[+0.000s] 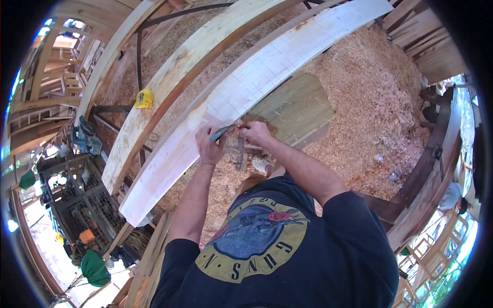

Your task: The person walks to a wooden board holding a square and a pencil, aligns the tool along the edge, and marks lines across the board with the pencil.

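Observation:
My left hand [209, 146] is closed around a slim blue-handled tool [217, 134], which looks like a cutter knife and points toward my right hand. The fingers of my right hand [257, 133] pinch something small and reddish [240, 127] close to the tool's tip; its kind is too small to make out. Both hands are near the lower edge of a long, pale wooden board [246, 90] with pencil lines drawn across it.
A second curved plank [187, 64] lies beyond the board, with a yellow tape measure [144, 99] on it. Wood shavings [370, 102] cover the ground around a flat wooden panel [295, 110]. A metal cage [77, 187] stands at left. Another person [452, 196] is at far right.

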`<state>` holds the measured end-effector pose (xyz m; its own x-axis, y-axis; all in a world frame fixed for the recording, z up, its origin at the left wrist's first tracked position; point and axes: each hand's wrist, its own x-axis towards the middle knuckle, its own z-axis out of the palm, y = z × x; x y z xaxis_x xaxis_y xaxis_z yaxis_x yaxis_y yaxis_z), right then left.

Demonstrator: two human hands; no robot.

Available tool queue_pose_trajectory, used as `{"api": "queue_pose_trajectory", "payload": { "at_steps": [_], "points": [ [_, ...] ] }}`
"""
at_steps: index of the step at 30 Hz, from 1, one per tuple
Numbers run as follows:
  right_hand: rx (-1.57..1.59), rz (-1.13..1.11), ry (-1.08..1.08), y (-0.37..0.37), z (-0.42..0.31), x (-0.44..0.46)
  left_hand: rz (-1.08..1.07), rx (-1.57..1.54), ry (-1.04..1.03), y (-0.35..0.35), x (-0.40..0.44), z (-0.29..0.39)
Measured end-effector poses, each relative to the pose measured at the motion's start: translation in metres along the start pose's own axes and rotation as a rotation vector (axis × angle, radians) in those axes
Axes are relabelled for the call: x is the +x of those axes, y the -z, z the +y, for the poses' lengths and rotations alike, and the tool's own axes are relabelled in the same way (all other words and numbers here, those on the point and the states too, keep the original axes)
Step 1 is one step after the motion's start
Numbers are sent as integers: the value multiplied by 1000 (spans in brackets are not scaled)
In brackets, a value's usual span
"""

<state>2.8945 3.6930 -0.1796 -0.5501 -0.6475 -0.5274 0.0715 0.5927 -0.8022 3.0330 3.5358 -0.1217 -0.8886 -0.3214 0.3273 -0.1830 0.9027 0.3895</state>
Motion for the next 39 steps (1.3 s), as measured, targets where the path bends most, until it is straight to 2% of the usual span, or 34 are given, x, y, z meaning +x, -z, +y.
{"api": "queue_pose_trajectory", "payload": {
  "at_steps": [4,7,10,16,19,22,26,29,30,33,34,37,39],
  "points": [
    [87,-18,-25,5,-13,-10,8,-13,15,0,1,1],
    [423,-94,-11,29,-45,-48,8,-30,16,2,3,4],
    [421,21,-63,32,-5,-39,-3,-39,26,3,3,2],
    [507,-51,-139,34,47,-69,23,-98,32,15,-6,7],
    [519,8,-170,30,77,-73,-99,-275,124,39,-25,17],
    [489,5,-256,46,56,-94,-74,-371,202,70,-34,33],
    [507,-5,-206,47,66,-91,-81,-313,276,110,-26,37],
    [495,2,-220,51,61,-95,-68,-395,340,140,-6,41],
    [491,0,-220,51,64,-93,-23,-336,280,153,5,50],
    [485,-4,-223,52,63,-93,132,-441,180,155,14,58],
    [484,-4,-226,52,63,-95,-7,-365,121,155,13,49],
    [526,-25,-214,49,66,-98,-5,4,-54,116,0,26],
    [497,-33,-206,45,70,-98,-32,-3,-66,85,-16,0]
  ]
}}
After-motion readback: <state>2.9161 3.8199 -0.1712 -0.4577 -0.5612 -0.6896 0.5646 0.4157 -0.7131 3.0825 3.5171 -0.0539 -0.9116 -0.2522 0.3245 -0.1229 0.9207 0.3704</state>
